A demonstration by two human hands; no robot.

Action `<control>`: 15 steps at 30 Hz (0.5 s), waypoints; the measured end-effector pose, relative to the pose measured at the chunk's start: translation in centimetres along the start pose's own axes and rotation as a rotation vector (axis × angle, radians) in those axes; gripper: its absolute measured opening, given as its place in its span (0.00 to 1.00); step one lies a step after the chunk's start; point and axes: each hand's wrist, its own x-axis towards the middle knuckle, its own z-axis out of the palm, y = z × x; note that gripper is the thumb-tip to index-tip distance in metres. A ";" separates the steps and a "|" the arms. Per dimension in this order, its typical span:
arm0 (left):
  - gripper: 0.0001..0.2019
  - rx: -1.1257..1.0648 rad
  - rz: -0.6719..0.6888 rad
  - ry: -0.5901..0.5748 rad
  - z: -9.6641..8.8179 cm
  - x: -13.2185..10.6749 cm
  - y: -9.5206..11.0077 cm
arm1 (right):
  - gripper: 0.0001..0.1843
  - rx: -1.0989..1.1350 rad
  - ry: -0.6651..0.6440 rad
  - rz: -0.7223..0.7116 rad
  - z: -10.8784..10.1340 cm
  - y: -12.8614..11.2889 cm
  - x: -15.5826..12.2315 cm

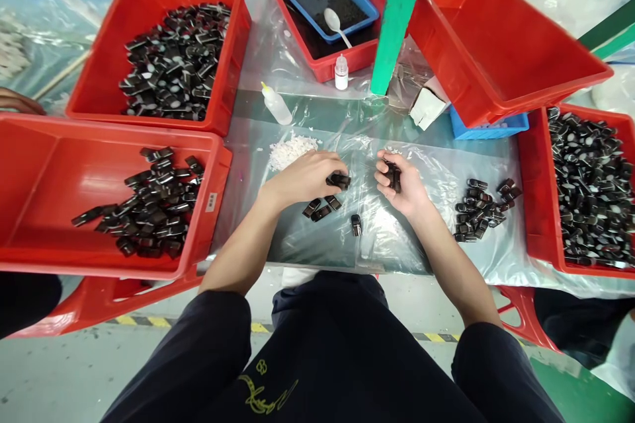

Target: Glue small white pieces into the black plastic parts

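My left hand (307, 175) rests palm-down on the plastic-covered table, its fingers curled round a small black part (338, 180). My right hand (399, 184) is held palm-up just to the right, closed on several of the same black parts (393, 175). Three loose black parts (321, 209) lie below my left hand, and one more (356, 225) lies between the wrists. A small heap of white bits (290, 149) sits just beyond my left hand.
Red bins with black parts stand at the left (114, 264), back left (233, 46) and far right (536, 211); a tilted empty one (496, 46) is at back right. A pile of parts (481, 211), two dropper bottles (276, 104), a blue tray with spoon (370, 13) and a green post (397, 20) surround them.
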 end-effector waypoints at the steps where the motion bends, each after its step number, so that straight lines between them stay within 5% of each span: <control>1: 0.10 0.012 -0.006 0.012 0.1 0.1 0.1 | 0.15 -0.052 -0.019 -0.031 -0.2 0.2 0.1; 5: 0.11 0.013 0.000 0.062 0.8 0.6 0.6 | 0.25 -0.400 -0.052 -0.233 -0.8 1.4 0.5; 9: 0.09 -0.018 0.018 0.127 1.6 1.0 0.6 | 0.19 -0.817 0.016 -0.547 -1.2 2.3 0.6; 15: 0.04 -0.055 0.063 0.200 2.2 1.4 0.4 | 0.15 -1.111 -0.047 -0.538 -1.7 2.4 0.5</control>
